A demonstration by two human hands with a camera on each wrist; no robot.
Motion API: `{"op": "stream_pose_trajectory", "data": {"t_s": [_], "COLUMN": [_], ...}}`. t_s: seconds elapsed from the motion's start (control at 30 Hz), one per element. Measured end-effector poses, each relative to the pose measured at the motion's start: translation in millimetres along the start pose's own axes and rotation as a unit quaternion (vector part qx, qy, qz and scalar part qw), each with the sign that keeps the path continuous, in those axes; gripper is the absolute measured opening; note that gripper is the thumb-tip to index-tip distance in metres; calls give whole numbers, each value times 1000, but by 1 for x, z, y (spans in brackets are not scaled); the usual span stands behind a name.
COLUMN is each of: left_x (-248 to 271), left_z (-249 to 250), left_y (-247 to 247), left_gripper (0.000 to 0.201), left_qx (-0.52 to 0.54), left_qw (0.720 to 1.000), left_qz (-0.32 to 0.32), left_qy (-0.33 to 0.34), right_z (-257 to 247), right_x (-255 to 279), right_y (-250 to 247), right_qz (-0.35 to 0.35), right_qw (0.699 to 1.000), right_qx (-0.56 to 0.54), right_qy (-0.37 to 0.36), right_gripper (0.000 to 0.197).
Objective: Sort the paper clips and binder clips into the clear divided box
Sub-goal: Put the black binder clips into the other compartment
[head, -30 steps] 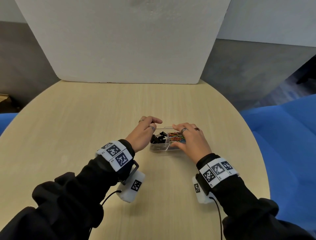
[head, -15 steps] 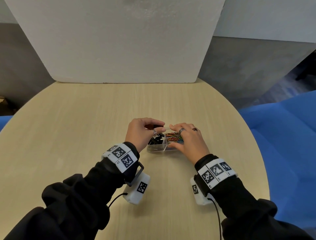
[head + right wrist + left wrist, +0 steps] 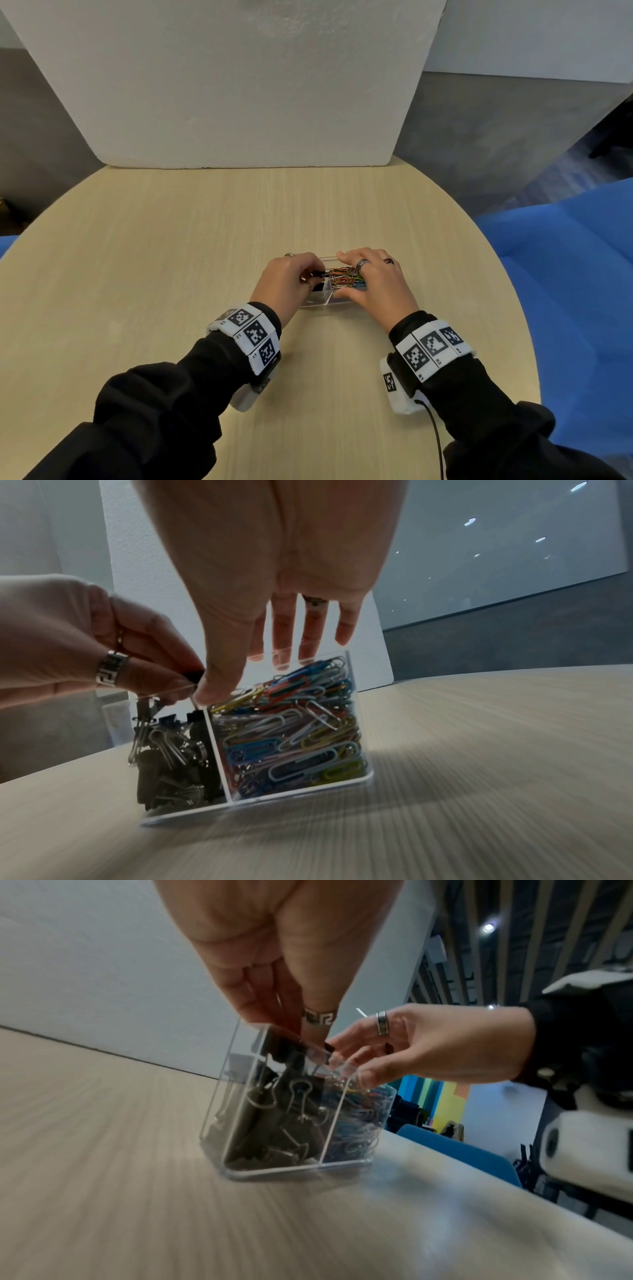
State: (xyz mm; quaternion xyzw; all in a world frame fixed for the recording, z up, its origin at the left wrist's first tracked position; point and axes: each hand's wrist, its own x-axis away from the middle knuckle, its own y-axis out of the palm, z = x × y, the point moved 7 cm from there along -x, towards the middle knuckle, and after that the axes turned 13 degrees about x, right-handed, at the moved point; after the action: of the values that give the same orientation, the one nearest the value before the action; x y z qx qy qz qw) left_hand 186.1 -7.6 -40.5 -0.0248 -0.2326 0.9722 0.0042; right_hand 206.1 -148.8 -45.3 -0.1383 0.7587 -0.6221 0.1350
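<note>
Office-like room; round wooden table [image 3: 205, 240], blue chairs [image 3: 565, 274], slatted ceiling [image 3: 514, 934]

Both hands crowd the top of the clear divided box [image 3: 322, 301]: left hand [image 3: 284, 281] over the binder clip side, right hand [image 3: 373, 284] over the paper clip side; table [image 3: 171, 257] around it bare, white foam board [image 3: 222, 85] blocks the far edge
</note>
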Motion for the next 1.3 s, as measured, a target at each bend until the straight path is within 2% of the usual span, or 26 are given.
{"op": "stream_pose_trajectory", "data": {"t_s": [0.1, 0.27, 0.4, 0.47, 0.57, 0.73, 0.93, 1.0, 1.1, 1.3], "left_x": [1, 6, 8, 10, 12, 15, 24, 27, 32, 41], "left_z": [-5, 4, 1, 3, -10, -26, -31, -33, -36, -37], "left_y": [5, 8, -7, -14, -16, -25, -39, -45, -53, -61], "left_gripper": [19, 18, 33, 49, 66, 57, 58, 57, 55, 54], "left_qx": [-56, -102, -74, -117, -219, -238, -243, -229, -213, -199], "left_qw": [998, 990, 994, 990, 973, 968, 967, 970, 974, 974], "left_qz": [-10, -31, -25, -19, -70, -73, -73, -67, -61, -55], "left_qy": [2, 95, 70, 80, 12, -23, -35, -42, -53, -88], "right_z": [0, -1, -5, -7, -10, -16, -39, -49, -59, -72], "right_x": [0, 1, 2, 2, 1, 3, 5, 8, 14, 19], "right_y": [0, -2, -4, -5, -6, -9, -5, -3, -3, 9], "right_qz": [-3, -8, -10, -18, -31, -50, -61, -59, -17, -45], "right_qw": [1000, 1000, 1000, 1000, 999, 997, 993, 994, 994, 984], "right_qx": [-1, 0, 7, 17, 36, 54, 98, 97, 110, 166], "right_qy": [1, 6, 6, 5, 2, 8, -2, -10, -23, -42], "right_gripper": [60, 62, 60, 61, 62, 63, 63, 59, 49, 45]}}
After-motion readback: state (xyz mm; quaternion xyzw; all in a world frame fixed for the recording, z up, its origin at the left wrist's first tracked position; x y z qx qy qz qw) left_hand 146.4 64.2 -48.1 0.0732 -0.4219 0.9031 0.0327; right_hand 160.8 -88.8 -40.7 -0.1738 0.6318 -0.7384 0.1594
